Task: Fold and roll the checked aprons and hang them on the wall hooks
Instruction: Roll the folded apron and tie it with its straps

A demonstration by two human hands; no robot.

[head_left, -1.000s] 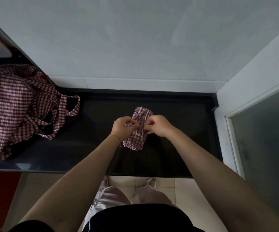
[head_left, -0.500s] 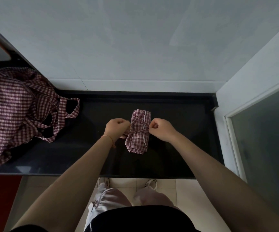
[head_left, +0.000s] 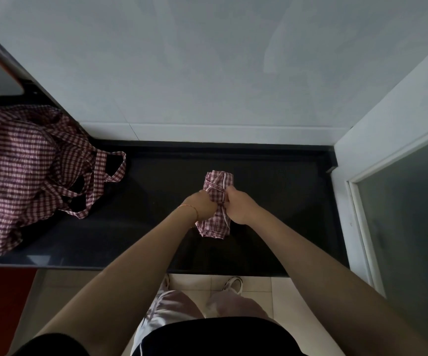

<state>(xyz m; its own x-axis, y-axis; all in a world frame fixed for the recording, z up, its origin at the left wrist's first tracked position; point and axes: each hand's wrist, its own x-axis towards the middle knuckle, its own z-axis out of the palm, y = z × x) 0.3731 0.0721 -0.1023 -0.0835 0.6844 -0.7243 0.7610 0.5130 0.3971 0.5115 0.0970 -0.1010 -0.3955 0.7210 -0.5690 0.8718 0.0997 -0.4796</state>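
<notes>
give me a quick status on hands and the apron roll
Left hand and right hand both grip the rolled apron at its tie. Roll rests on black counter. Loose apron pile lies apart at left.

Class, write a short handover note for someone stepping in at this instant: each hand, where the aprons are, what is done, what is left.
Left hand and right hand both grip the rolled apron at its middle, on the black counter, seemingly working its tie.
Loose aprons lie heaped at the counter's left end.
Done: one apron folded and rolled.
Left: finish securing it, hang it (no hooks in view), then fold, roll and hang the heap.
</notes>
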